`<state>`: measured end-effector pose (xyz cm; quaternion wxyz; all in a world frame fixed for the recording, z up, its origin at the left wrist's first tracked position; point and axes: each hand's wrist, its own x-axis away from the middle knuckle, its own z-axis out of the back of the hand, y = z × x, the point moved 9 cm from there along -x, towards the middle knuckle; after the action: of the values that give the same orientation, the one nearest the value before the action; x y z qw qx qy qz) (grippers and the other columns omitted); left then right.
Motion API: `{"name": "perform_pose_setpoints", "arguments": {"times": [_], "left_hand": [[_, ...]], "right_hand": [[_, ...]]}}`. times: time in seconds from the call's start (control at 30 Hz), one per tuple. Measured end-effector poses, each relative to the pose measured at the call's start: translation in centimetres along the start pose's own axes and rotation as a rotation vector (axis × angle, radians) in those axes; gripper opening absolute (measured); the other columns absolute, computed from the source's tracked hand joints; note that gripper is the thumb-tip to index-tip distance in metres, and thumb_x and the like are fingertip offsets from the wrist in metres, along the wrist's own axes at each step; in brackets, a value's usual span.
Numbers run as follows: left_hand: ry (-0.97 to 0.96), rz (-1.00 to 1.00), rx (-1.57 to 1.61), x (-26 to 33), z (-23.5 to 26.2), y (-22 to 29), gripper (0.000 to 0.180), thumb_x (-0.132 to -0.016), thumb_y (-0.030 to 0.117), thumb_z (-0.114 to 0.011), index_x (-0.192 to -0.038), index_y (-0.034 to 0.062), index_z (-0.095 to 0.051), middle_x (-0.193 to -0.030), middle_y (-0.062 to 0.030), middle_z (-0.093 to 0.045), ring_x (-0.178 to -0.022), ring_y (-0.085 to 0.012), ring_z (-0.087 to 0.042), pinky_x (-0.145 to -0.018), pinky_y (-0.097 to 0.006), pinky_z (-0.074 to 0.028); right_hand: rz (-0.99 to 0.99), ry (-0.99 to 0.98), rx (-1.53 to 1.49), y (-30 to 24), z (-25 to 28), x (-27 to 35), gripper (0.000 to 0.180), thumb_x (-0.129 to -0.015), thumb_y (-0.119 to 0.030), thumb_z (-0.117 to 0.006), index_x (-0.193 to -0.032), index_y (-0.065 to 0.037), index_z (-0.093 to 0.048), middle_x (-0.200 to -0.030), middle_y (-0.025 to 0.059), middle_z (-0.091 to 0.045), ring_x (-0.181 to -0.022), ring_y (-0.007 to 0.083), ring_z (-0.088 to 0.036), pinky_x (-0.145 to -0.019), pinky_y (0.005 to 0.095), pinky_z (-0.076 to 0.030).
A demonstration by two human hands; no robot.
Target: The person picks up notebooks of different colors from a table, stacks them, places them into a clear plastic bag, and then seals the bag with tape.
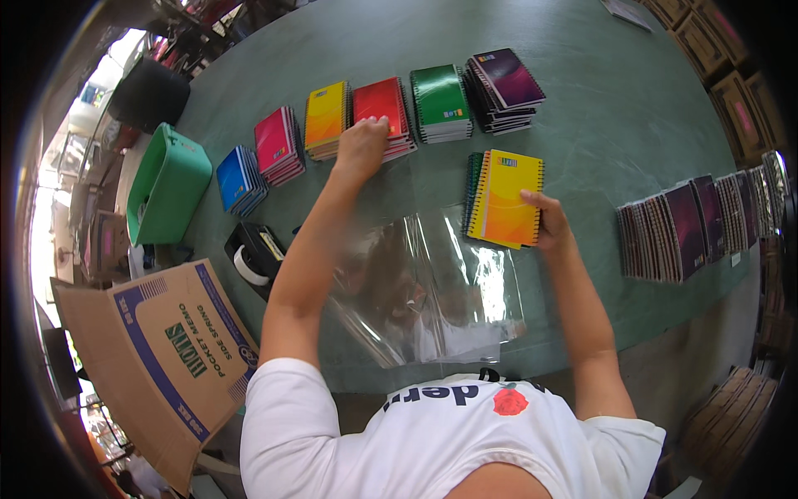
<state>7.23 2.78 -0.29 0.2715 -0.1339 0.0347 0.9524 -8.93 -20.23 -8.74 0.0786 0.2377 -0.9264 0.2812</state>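
My right hand (549, 220) grips a small bundle of spiral notebooks at its right side. A yellow spiral notebook (507, 200) is on top, with the dark green coil of another (474, 187) showing at the left edge. My left hand (363, 148) reaches to the stack of red notebooks (378, 100), its fingers closed at the near edge of the top one; the fingertips are partly hidden. Beside it stand stacks of yellow notebooks (328, 108), pink notebooks (278, 141) and blue notebooks (239, 179) to the left, green notebooks (440, 96) and purple notebooks (503, 79) to the right.
Clear plastic bags (416, 291) lie on the green table (582, 108) before me. Left are a black tape dispenser (258, 254), a green bin (174, 187) and an open cardboard box (183, 349). More purple notebooks (682, 229) stand in a row at the right edge.
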Motion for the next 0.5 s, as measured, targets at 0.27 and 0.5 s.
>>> {"name": "perform_pose_setpoints", "arguments": {"times": [0.27,0.5], "left_hand": [[0.144,-0.301,0.21,0.8,8.2,14.4,0.012,-0.08,0.016,-0.057,-0.077,0.0073,-0.064,-0.069,-0.0081,-0.059,-0.071,-0.0266,-0.06,-0.063,-0.038,-0.05],[0.284,-0.26,0.31,-8.4,5.3,17.7,0.025,-0.082,0.028,-0.059,-0.082,0.0033,-0.065,-0.085,-0.0126,-0.065,-0.083,-0.0288,-0.062,-0.075,-0.038,-0.05]], "right_hand": [[0.07,-0.023,-0.182,-2.0,-2.1,0.1,0.042,-0.084,-0.02,-0.06,-0.117,0.004,-0.05,-0.11,0.0167,-0.06,-0.096,0.025,-0.062,-0.084,0.0407,-0.051],[0.114,0.214,0.144,-2.9,2.1,2.9,0.052,-0.073,-0.012,-0.069,-0.118,0.002,-0.048,-0.102,0.0132,-0.061,-0.091,0.022,-0.064,-0.08,0.0354,-0.053]]}}
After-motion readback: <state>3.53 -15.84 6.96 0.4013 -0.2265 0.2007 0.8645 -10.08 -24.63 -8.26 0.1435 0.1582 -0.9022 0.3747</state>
